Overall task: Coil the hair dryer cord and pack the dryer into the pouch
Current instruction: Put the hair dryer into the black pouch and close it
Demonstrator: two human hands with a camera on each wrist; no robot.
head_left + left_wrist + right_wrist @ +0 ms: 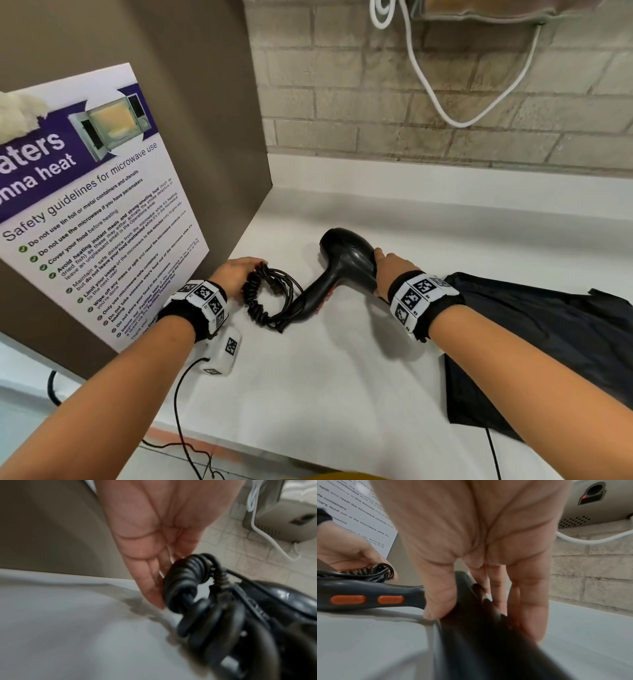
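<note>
A black hair dryer (342,260) lies on the white counter (342,383), its handle pointing toward me and left. My right hand (390,270) grips its barrel, thumb on one side and fingers (529,601) on the other. Two orange buttons (368,599) show on the handle. The black cord (267,298) is gathered in a loop at the handle's end. My left hand (236,274) holds the top of that loop, fingers (150,588) lying against the spiral part (187,580). A black pouch (534,342) lies flat on the right, under my right forearm.
A microwave safety poster (85,205) leans on a brown side panel at the left. A brick wall (411,102) backs the counter, with a white cable (445,106) hanging from a wall unit (274,520). The counter's front edge is close to me.
</note>
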